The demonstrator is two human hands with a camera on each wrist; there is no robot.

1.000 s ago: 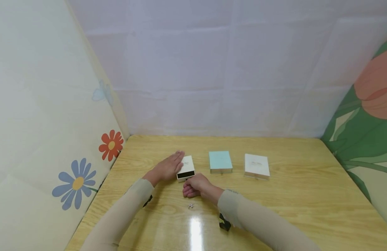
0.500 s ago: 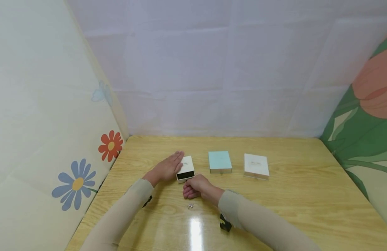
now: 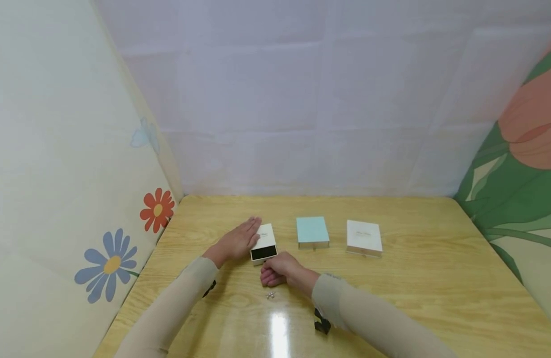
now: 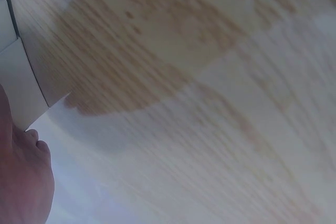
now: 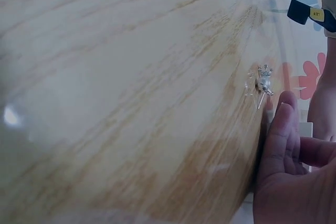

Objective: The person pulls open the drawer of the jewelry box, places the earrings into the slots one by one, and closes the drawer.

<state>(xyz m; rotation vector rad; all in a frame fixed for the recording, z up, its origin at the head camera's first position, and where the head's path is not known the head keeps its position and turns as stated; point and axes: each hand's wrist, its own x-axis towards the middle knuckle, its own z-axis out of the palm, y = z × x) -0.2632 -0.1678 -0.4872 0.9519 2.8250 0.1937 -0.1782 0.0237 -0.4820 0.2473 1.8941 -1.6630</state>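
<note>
Head view: nearest is a small silver piece (image 3: pixel 271 295), lying loose on the table (image 3: pixel 414 298) on the near side of the cream box (image 3: pixel 267 234) and apart from it. Right-wrist view shows bright beads and a thin prong on it; exact type not established. It sits near the pulling hand, so the wrist is best kept high enough not to sweep it.

Right hand (image 3: pixel 279 271): at the cream box's near end, fingers curled and judged to be pinching the drawer (image 3: pixel 264 252) by its front; the fingertip contact is hidden. The step in hand is judged to be drawing the drawer out. Recommended: a slow, level pull, straight along the box, halting before the drawer leaves the sleeve.

Drawer: partly out at the cream box's near end, black inside, pale at the rim, no tilt noted.

Left hand (image 3: pixel 238 241): along the cream box's left side, fingers straight, not clenched, thumb over the top. Steady, light pressure should suffice; squeezing could bind the drawer.

Cream box: flat on the table, slightly turned, small dark print on top, no damage visible.

Beyond its right side: the blue box (image 3: pixel 312 229), then the white box (image 3: pixel 363 234), both closed.
</note>
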